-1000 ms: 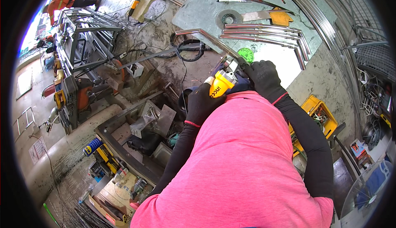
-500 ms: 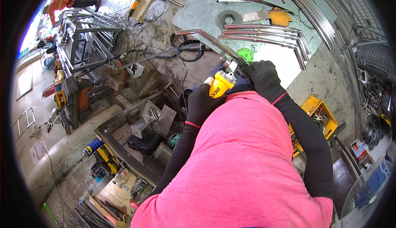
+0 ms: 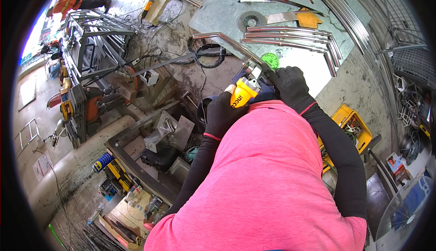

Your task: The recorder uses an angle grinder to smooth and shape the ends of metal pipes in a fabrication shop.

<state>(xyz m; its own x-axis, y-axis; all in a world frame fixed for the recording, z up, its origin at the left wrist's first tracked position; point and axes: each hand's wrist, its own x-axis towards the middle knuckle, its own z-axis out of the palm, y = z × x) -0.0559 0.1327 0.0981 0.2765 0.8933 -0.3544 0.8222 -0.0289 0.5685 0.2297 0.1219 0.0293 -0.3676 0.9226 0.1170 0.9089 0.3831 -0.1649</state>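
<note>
My left hand (image 3: 220, 115), in a black glove, is closed around the body of a yellow angle grinder (image 3: 244, 94). The grinder's metal head lies against a bent shiny metal tube (image 3: 239, 49) that slants away to the far left. My right hand (image 3: 291, 86), also black-gloved, grips the tube's near end, to the right of the grinder head. The fingertips there are partly hidden. Just beyond the right hand, a round green disc (image 3: 270, 61) rests on the worktable (image 3: 206, 22). Several similar bent tubes (image 3: 288, 43) lie side by side on that table.
Grinding discs (image 3: 250, 21) and a yellow-orange-handled tool (image 3: 309, 20) lie on the table. A yellow crate (image 3: 349, 126) stands right, a metal-framed bin (image 3: 136, 128) left. Black cables (image 3: 211, 56) cross the floor. A co-worker in orange (image 3: 66, 6) bends at the far left.
</note>
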